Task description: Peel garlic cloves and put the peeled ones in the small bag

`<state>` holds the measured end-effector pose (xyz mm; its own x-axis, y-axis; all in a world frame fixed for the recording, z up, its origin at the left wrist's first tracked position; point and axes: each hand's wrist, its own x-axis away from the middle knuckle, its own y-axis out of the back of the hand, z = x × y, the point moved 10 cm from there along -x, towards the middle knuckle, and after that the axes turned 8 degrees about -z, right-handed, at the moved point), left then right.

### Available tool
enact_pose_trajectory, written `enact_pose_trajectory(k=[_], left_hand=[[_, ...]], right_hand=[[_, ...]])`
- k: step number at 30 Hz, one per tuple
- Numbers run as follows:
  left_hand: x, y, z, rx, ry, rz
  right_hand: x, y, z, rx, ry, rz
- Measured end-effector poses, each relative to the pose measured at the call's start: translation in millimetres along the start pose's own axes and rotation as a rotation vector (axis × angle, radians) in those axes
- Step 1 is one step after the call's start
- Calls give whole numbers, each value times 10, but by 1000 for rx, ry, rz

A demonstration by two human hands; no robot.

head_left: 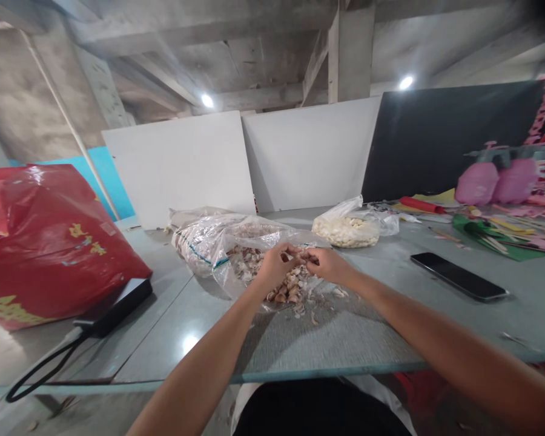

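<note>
My left hand (279, 264) and my right hand (326, 264) meet over a pile of brownish, unpeeled garlic cloves (290, 288). Thumb and fingers of both hands pinch a small garlic clove, mostly covered by the fingertips. The pile spills from the mouth of a large clear plastic bag (204, 242) lying on its side. Loose papery skins (340, 292) are scattered on the tabletop by my right hand. Behind that hand sits a smaller clear bag of pale, peeled cloves (345, 232).
A red bag (59, 242) and a black box with a cable (118, 309) stand left on the grey table (172, 333). To the right lie a phone (458, 277), coloured paper scraps (495, 236) and pink spray bottles (476, 181). White boards (186, 169) line the back.
</note>
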<state>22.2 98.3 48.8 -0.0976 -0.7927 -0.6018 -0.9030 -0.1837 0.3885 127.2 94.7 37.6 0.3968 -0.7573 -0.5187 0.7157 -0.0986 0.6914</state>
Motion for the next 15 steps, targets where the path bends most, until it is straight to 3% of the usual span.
enact_pose_trajectory(k=[15], left_hand=[[7, -11, -23, -49, -26, 6]], right_hand=[[10, 63, 68, 324, 42, -90]])
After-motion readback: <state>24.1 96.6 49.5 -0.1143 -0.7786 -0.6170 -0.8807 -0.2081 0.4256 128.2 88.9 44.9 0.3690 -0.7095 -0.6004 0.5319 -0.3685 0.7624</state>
